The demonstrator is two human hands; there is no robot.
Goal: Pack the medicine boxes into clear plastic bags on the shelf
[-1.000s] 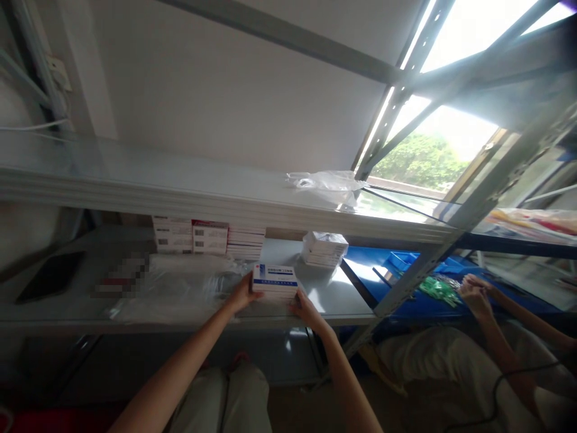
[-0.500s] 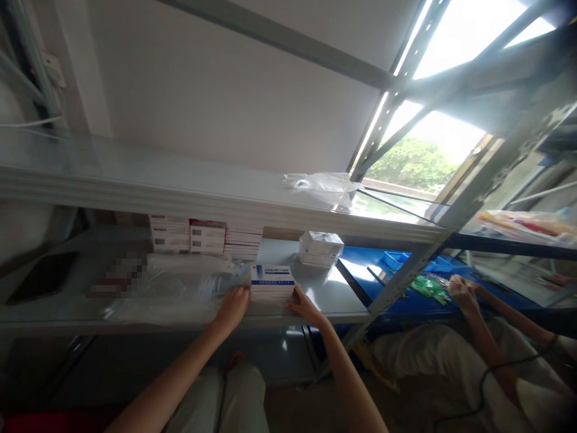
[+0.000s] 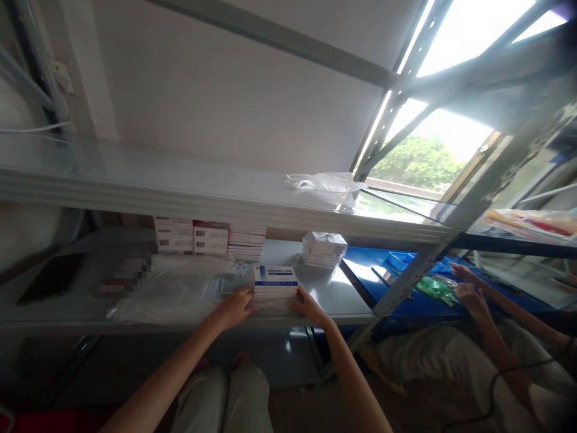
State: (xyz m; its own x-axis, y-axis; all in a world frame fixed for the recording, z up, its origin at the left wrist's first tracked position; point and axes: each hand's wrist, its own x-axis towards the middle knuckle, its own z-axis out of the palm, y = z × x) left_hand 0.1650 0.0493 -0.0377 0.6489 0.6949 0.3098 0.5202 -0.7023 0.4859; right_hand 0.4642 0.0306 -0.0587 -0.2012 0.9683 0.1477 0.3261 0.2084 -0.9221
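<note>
A small stack of white and blue boxes (image 3: pixel 276 281) with printed lettering rests near the front edge of the grey shelf. My left hand (image 3: pixel 236 308) grips its left side, with the fingers at the lower corner. On the opposite side my right hand (image 3: pixel 312 307) presses against the right end, so the stack sits between both hands. Just left of my left hand lies a pile of clear plastic bags (image 3: pixel 180 291). Behind and to the right of the stack stands a plastic-wrapped bundle of white boxes (image 3: pixel 323 249).
More white and red boxes (image 3: pixel 210 239) stand in a row at the shelf's back. A dark flat tablet-like object (image 3: pixel 53 276) lies far left. An upper shelf (image 3: pixel 180 186) carries a crumpled clear bag (image 3: pixel 327 185). Right of the metal post, another person's hands (image 3: pixel 471 294) are over green items (image 3: pixel 436 290).
My left hand has shifted slightly lower along the stack, its fingers a little more spread. My right hand stays at the other end. The other person's hands have moved apart.
</note>
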